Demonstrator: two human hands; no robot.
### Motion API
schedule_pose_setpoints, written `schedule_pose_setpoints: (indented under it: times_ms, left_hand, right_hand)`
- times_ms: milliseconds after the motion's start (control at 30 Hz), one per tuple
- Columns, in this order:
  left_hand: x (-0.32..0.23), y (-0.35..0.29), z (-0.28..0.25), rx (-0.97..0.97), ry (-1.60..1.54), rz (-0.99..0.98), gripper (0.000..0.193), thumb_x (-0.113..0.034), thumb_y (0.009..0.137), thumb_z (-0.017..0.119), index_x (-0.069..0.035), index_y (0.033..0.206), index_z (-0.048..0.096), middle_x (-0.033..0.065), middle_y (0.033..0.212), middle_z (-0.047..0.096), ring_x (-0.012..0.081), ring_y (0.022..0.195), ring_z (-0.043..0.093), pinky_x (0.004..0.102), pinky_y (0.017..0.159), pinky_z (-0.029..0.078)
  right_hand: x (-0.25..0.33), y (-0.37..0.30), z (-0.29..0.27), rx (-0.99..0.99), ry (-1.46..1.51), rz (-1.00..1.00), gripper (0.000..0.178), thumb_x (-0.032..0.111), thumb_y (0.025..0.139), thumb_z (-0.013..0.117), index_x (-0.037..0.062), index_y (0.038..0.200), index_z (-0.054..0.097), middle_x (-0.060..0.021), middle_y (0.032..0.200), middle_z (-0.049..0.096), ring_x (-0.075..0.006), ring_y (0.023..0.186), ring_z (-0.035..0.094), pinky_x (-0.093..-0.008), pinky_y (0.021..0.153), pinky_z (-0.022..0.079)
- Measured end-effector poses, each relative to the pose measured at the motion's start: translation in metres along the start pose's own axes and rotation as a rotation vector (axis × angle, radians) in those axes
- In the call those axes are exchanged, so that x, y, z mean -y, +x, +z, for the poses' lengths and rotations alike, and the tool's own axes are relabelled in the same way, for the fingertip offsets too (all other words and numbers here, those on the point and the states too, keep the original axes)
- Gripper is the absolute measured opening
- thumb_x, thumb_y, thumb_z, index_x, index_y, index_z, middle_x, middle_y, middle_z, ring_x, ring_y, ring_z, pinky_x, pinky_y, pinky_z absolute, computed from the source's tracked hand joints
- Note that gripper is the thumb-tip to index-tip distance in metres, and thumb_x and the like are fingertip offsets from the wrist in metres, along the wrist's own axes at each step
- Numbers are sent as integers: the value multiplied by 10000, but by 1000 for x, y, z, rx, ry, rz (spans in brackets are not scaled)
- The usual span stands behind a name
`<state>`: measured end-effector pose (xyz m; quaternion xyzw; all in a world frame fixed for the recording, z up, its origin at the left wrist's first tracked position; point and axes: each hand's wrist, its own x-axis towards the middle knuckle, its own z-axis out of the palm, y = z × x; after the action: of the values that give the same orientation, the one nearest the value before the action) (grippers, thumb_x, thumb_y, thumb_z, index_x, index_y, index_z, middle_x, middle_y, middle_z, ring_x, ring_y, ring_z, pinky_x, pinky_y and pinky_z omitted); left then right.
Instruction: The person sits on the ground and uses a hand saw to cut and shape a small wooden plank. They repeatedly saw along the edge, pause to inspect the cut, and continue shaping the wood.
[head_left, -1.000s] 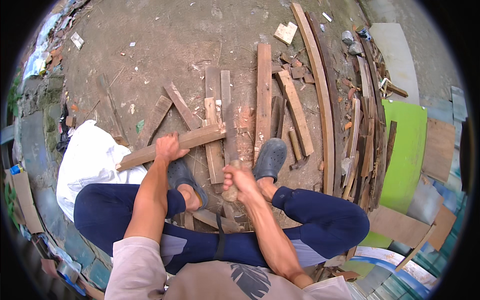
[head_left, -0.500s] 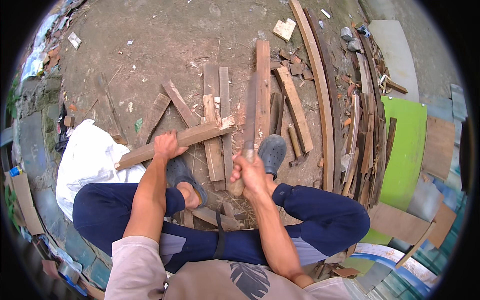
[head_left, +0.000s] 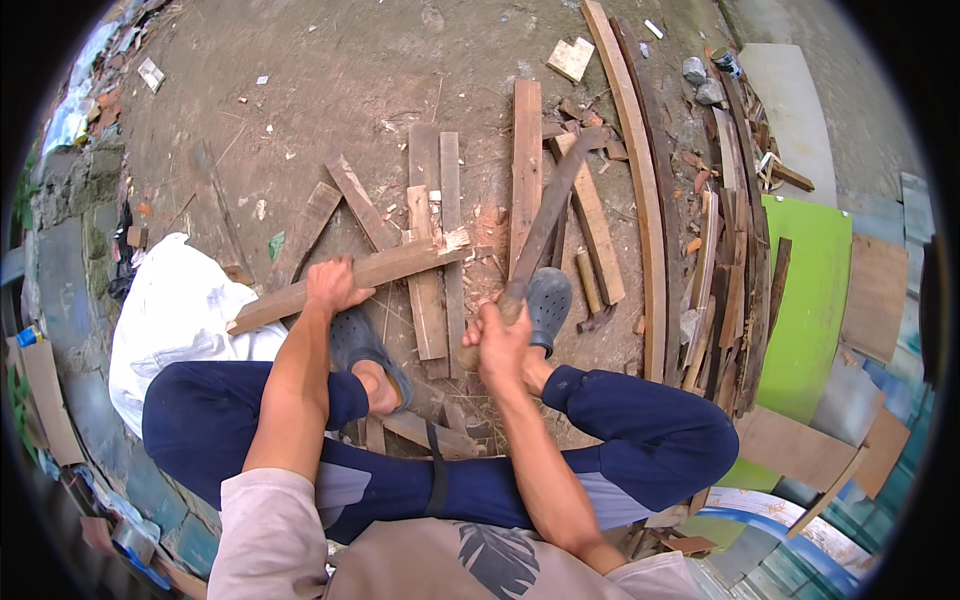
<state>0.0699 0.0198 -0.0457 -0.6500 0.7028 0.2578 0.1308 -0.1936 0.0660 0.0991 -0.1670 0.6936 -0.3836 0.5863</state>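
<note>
1. L hand [head_left: 335, 284] (1 of 2): clamped over 1 squared timber pc [head_left: 400, 264], nearer its L end; thumb points R.
2. Timber pc: 1, slanting up to R in front of the person, L end over the white sack, R end across the planks on the ground. R end is chipped, pale & ragged.
3. R hand [head_left: 498, 340] (2 of 2): clamped round the handle of 1 machete [head_left: 553, 205]. Blade is dark, slanting up & R, well apart from the timber's chipped end.
4. Clogs: 2, dark grey; L clog [head_left: 362, 345] just below the timber, R clog [head_left: 548, 300] by the machete's lower blade.
5. White sack [head_left: 185, 320]: 1, beside the L knee.
6. Planks, approx. vertical, crossed by or near the timber: 3, i.e. wide one [head_left: 424, 160], narrow one [head_left: 450, 200], short pale one [head_left: 428, 300].
7. Planks leaning at angles L of those: 2 clear ones, lower [head_left: 312, 220] & upper [head_left: 360, 200].
8. Hammer [head_left: 588, 285]: 1, lying R of the R clog, head toward the person.
9. Long beams, far R of machete: 2, side by side, pale beam [head_left: 635, 180] & dark beam [head_left: 655, 200].
10. Grey stones [head_left: 710, 92]: 2, upper R. Green panel [head_left: 805, 290]: 1, R side.
</note>
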Motion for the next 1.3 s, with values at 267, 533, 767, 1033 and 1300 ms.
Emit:
schedule_pose_setpoints:
  times_ms: [267,533,767,1033,1300]
  left_hand:
    - [6,5,5,-13,-10,23,710,-607,673,793,-4,1031,676,196,916,741,342,877,731,435,776,571]
    - [-2,8,-5,33,-4,19,701,-590,671,788,-22,1069,687,197,893,738,351,868,730,440,769,571]
    - [8,5,3,13,0,15,692,-605,685,778,-23,1050,694,195,894,740,344,872,732,437,791,570]
    - [2,5,2,37,8,28,683,-604,680,784,-32,1043,699,193,901,741,346,879,730,440,789,568]
    - [2,8,-4,23,3,19,673,-594,672,792,-33,1032,697,191,893,741,348,867,731,440,786,571]
  right_hand:
    - [-10,5,12,111,109,496,90,25,924,582,45,979,514,5,663,481,-97,507,465,-295,437,461]
    - [-32,13,8,27,-63,265,79,41,944,565,58,981,497,-17,668,489,-116,492,466,-318,441,456]
    - [13,7,2,101,120,271,67,15,938,544,39,971,491,-18,676,491,-110,505,473,-309,456,472]
    - [-48,23,8,144,49,509,101,37,937,574,42,1009,504,-39,675,514,-127,487,499,-314,439,465]
    - [-20,10,14,44,-54,60,99,20,923,573,42,986,500,-20,671,490,-119,475,466,-311,431,456]
